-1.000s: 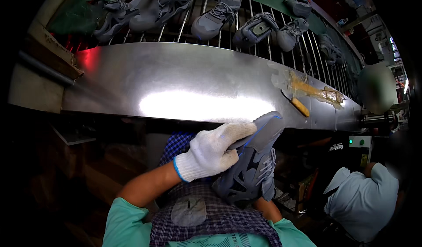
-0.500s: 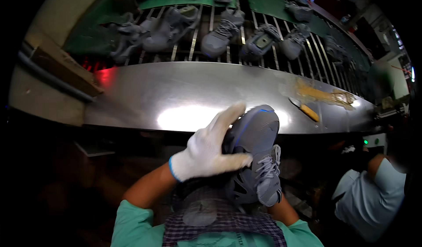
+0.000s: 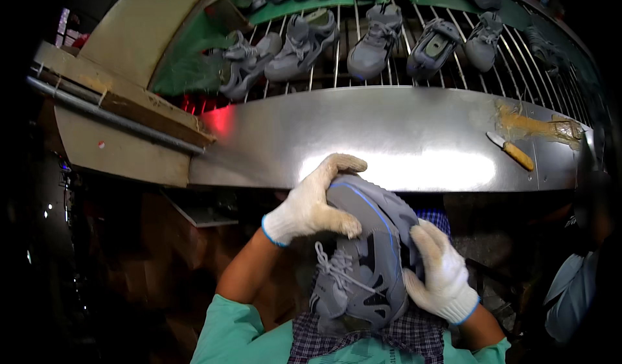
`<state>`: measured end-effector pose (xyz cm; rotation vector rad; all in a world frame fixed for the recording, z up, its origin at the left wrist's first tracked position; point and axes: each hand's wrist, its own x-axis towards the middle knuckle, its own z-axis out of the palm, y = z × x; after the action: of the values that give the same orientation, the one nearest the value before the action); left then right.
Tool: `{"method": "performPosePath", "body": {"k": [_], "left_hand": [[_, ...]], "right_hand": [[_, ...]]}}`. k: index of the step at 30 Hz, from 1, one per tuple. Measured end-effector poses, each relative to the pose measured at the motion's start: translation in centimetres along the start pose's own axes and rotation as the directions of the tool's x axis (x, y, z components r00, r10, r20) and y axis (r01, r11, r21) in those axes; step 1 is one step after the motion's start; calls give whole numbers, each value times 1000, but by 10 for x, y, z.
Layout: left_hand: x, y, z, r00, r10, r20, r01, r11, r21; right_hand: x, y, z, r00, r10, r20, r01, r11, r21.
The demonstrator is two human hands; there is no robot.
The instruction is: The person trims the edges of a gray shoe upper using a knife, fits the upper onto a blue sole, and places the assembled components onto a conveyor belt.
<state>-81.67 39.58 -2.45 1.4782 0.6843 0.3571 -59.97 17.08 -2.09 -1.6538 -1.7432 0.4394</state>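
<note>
A grey sneaker (image 3: 369, 234) with pale laces and a thin blue line above its sole is held in front of my body, over my checked apron (image 3: 304, 338). Its toe points away from me, and the shoe is tipped so that the sole turns to the right. My left hand (image 3: 311, 205), in a white knit glove, grips the toe, fingers over its far end and thumb on the upper. On the right, my gloved right hand (image 3: 444, 273) closes on the sole side around the middle. The fingertips beneath the shoe are hidden.
Beyond the sneaker runs a metal ledge (image 3: 272, 137). A knife with a yellowish handle (image 3: 518, 157) lies at its right, beside brown tape (image 3: 531, 124). Behind, several grey shoes (image 3: 376, 43) rest on a bar rack (image 3: 337, 59). A person's sleeve (image 3: 567, 299) shows at right.
The sneaker has been rolled over: its laces, formerly at the right, now face left and its sole side faces right. My right hand has come into sight from behind it. The view has shifted left.
</note>
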Motion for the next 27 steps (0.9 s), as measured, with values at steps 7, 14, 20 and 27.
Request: {"method": "performPosePath", "body": {"k": [7,14,20,27], "left_hand": [[3,46,14,980,160,115,-177,971,161],[8,50,26,967,222,123,-241,956,167],[15,47,25,953,253,164,-293,908,301],[17,42,20,999,-19,29,10,955,298]], "right_hand": [[62,10,-3,928,-280,-246,267,960,-88],[88,18,-20,954,-264,-140,275,959,69],[101,20,-27,985,-172,-30,175,965,194],[137,21,-21,980,-25,197,-50,930,365]]}}
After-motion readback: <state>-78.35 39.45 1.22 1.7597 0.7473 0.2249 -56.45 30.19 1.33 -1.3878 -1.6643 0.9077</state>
